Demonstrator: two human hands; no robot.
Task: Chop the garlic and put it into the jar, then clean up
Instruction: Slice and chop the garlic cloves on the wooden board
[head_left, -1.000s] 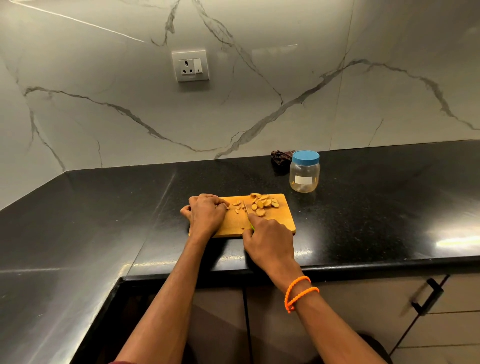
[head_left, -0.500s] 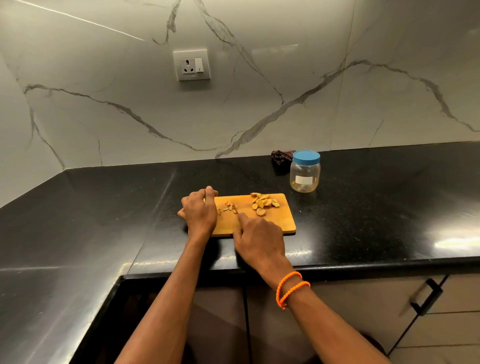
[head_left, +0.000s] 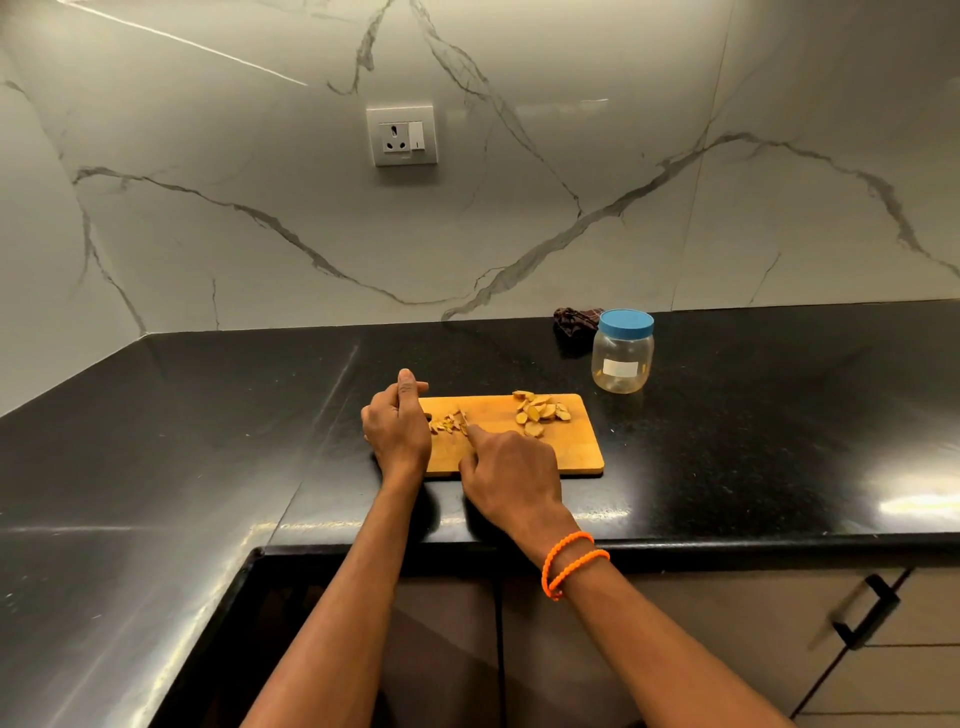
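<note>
Left hand (head_left: 397, 426) relaxed at the board's (head_left: 576, 452) left end; right hand (head_left: 511, 473) grasps a knife (head_left: 462, 415) over garlic (head_left: 447, 423), jar (head_left: 622, 351) far right.

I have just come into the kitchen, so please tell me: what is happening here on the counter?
A person is chopping garlic on a wooden cutting board. The left hand rests at the board's left end beside a small pile of pieces, and the right hand works at that pile; the knife is mostly hidden. A larger heap of slices lies at the far right. The jar stands behind, its blue lid still on.
</note>
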